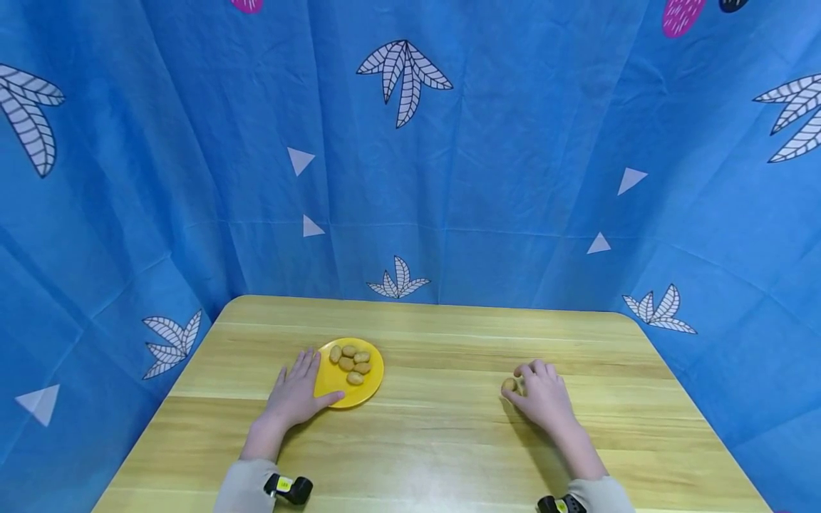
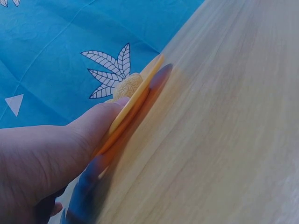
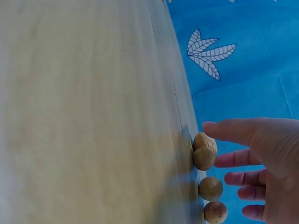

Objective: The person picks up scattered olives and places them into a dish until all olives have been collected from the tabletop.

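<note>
My left hand [image 1: 296, 395] rests at the left edge of a yellow plate [image 1: 326, 393], fingers extended along its side and thumb over the near rim. Several tan, wrinkled walnuts [image 1: 347, 364] lie on the plate; one walnut [image 2: 127, 87] shows beyond my thumb in the left wrist view. Over to the right, my right hand [image 1: 542, 396] reaches over a small group of walnuts [image 1: 509, 385], thumb and fingers parted around them. In the right wrist view a walnut [image 3: 204, 158] sits close to the thumb and index finger, with more walnuts [image 3: 210, 188] alongside, apart from the other fingers.
Both hands work over a light wooden table [image 1: 436, 434] with rounded far corners. A blue curtain [image 1: 513, 142] with leaf prints hangs behind it and along both sides. Each wrist wears a black strapped camera [image 1: 288, 489].
</note>
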Demonstrator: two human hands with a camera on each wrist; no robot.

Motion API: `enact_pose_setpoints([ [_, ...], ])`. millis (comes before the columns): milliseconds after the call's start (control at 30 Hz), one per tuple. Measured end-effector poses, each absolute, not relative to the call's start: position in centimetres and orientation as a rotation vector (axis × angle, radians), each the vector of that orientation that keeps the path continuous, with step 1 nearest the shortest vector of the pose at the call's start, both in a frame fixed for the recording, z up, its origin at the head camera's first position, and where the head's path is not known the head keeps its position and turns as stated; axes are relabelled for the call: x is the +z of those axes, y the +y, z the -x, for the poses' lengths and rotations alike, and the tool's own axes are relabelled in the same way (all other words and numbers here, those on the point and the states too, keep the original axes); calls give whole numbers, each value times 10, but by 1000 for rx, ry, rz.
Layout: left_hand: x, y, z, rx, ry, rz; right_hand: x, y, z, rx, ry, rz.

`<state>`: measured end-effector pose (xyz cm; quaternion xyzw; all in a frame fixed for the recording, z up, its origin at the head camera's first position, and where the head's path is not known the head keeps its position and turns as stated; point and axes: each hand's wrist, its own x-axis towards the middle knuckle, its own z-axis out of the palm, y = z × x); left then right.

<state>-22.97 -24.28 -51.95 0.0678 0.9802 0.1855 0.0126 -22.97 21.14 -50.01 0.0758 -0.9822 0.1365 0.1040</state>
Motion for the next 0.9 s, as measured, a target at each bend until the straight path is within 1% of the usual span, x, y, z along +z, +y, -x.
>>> enact_pose_setpoints([
  [900,-520,-242,229,578,3032,-199,-496,209,235,362,-2939,-289],
])
